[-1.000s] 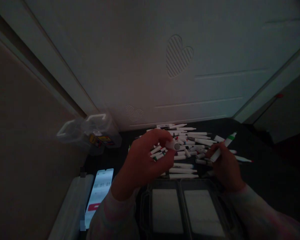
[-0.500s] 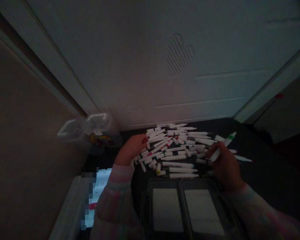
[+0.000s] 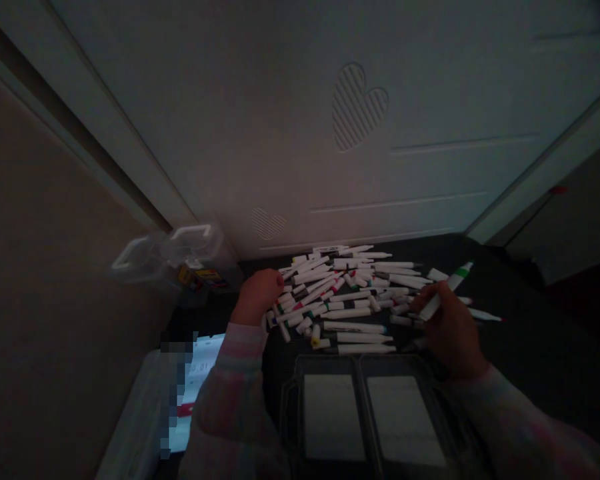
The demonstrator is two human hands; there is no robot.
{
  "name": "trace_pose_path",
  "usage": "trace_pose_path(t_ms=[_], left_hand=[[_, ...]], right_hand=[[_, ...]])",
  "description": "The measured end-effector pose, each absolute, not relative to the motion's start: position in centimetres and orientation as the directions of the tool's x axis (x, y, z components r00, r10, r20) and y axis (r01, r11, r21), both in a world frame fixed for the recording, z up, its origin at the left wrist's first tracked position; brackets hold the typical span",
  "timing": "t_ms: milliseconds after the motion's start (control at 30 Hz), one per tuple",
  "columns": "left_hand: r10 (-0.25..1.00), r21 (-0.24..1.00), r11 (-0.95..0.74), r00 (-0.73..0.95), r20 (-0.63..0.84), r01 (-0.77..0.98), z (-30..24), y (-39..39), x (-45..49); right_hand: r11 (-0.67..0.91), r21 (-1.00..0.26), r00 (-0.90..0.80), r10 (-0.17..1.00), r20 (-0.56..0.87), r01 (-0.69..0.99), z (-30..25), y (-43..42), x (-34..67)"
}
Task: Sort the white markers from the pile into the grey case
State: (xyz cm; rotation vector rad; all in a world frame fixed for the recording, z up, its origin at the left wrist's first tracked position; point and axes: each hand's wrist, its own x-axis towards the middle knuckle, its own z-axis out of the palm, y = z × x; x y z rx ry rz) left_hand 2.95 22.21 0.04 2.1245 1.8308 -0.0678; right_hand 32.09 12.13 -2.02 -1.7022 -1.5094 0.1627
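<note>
In my right hand is a white marker with a green band near its upper end. The marker tilts up to the right, and my fingers are closed round its lower part. My left hand is at the left edge of a pile of white markers, its fingers curled together. Whatever those fingers hold, if anything, is hidden from me. The pile mixes markers and loose caps with coloured bands, lying in many directions on the dark table.
A clear plastic case with two white panels lies in front of me. Clear handled boxes stand at the back left. A lit screen is beside my left sleeve. Behind the table rises a white door with embossed hearts.
My left hand has shifted slightly left, away from the middle of the pile. My right hand keeps hold of the green-banded marker in nearly the same place.
</note>
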Motion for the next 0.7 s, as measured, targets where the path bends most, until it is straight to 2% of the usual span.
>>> trace_pose_path(t_ms=[700], left_hand=[[0.941,0.174,-0.061,0.115,-0.319,0.983,0.1,21.8,3.5]], right_hand=[[0.091,-0.583,0.222,0.869,0.442,0.807,-2.6,12.1,32.5]])
